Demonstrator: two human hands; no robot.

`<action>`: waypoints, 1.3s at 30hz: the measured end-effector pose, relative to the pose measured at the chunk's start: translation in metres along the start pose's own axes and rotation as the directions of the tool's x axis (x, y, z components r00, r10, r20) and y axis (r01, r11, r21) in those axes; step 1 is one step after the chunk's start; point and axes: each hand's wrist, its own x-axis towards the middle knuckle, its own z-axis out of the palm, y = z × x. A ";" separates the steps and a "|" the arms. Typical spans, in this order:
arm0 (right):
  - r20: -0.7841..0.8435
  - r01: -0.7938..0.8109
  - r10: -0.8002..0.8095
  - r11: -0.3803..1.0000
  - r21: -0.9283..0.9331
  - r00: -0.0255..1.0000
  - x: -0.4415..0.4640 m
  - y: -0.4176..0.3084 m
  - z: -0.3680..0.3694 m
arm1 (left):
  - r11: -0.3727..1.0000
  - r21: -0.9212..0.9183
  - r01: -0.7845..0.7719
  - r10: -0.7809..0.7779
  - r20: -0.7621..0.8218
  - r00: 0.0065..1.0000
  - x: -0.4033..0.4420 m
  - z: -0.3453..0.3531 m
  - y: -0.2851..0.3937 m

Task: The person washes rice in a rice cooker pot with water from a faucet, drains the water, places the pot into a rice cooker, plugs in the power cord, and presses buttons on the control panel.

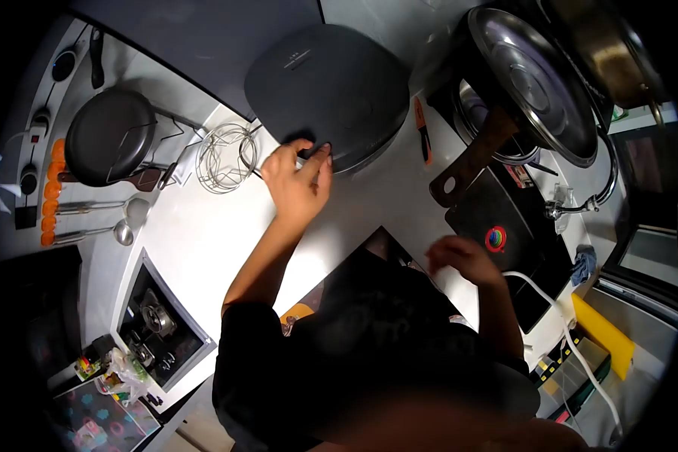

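Observation:
A dark grey, rounded-square appliance with a lid, like an electric griddle (328,87), sits closed at the back of the white counter. My left hand (297,177) is at its front edge, fingers bent around a small dark handle (309,151). My right hand (463,256) hangs in the air near the counter's front edge, left of the black sink cover. Its fingers are loosely curved and a little blurred, with nothing visible in them. Beside my left hand, a wire rack (227,158) rests on the counter.
An orange-and-black knife (423,132) lies right of the appliance. A wok (478,154) and a steel lid (531,83) stand at the right, above a faucet (580,205). A frying pan (109,135) and ladles (124,232) hang at left, over a gas hob (158,320).

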 end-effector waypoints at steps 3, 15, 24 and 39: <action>-0.104 0.037 -0.051 0.991 -0.131 0.993 0.038 0.014 0.016 | 0.998 0.068 0.017 -0.017 -0.005 1.000 -0.016 0.010 0.005; -0.149 0.035 -0.097 0.927 -0.374 0.984 0.078 0.055 0.021 | 0.996 0.048 0.071 -0.069 -0.040 0.997 -0.030 0.013 0.002; -0.036 0.013 -0.046 0.779 -0.626 0.998 0.114 0.048 0.067 | 0.564 -0.087 0.821 -0.810 0.140 0.570 -0.163 0.016 -0.111; 0.040 0.188 -0.195 0.838 -0.512 0.980 0.184 0.037 0.139 | -0.248 -0.453 0.856 -0.564 0.786 0.253 -0.144 0.043 -0.095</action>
